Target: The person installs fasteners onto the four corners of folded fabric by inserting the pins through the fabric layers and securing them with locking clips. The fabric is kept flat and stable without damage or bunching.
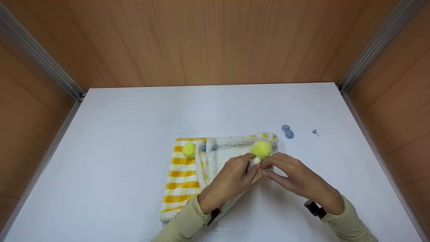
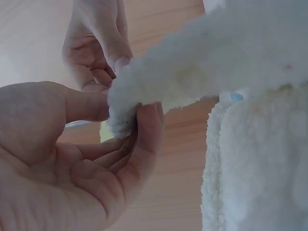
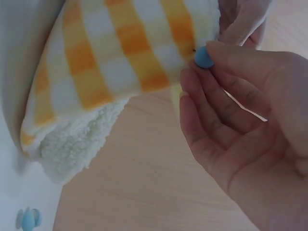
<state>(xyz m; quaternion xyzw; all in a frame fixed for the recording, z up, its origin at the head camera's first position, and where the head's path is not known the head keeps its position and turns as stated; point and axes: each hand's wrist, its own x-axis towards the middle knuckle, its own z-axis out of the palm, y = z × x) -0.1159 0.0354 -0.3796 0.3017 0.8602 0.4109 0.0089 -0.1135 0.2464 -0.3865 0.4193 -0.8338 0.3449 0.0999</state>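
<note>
A folded blanket, yellow-and-white checked with white fleece lining, lies on the table with yellow pompoms at its edge. My left hand pinches its raised right edge; in the left wrist view the fleece passes between thumb and fingers. Opposite it, my right hand pinches a blue round-headed pin between thumb and fingers, right at the checked side. A small dark point shows in the cloth beside the pin's head.
Two blue round caps lie beyond the blanket's right corner. Farther right is a loose pin with a blue head. Two blue dots sit on the blanket's left fold. Wooden panels enclose the white table.
</note>
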